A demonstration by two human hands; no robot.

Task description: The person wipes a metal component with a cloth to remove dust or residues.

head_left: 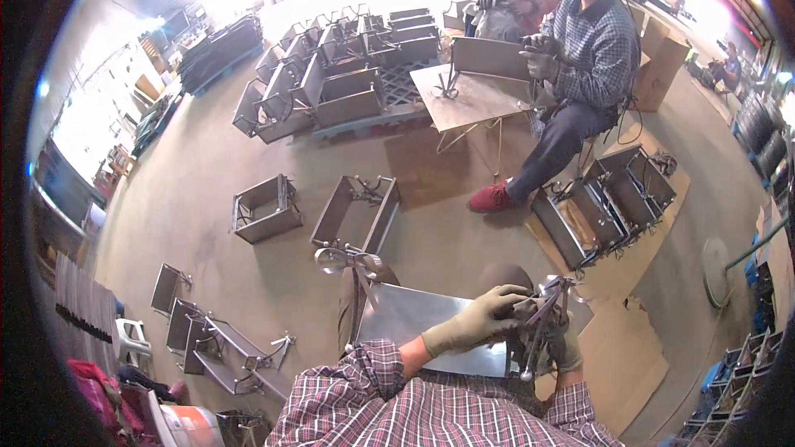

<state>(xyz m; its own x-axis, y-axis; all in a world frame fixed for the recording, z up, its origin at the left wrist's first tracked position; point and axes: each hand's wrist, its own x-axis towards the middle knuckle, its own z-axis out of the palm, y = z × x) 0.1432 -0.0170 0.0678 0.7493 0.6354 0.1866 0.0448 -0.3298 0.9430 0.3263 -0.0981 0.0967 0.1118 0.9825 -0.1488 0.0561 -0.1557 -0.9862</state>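
Observation:
My left hand (pixel 480 321), in a grey-green glove, reaches across a shiny steel sheet (pixel 397 319) that lies in front of me and grips a bent wire fitting (pixel 546 314) at the sheet's right end. My right hand (pixel 566 341), also gloved, sits just below and holds the same wire fitting from the right side. A curved metal clamp piece (pixel 348 258) sticks up at the sheet's far left corner. My plaid sleeves enter from the bottom edge.
Two open metal boxes (pixel 267 209) (pixel 356 213) lie on the concrete floor ahead. Stacked boxes (pixel 339 83) fill the back. A seated person (pixel 571 74) in a checked shirt works at a small table (pixel 476 95). More box parts (pixel 609 199) rest on cardboard at right, and frames (pixel 215 348) at left.

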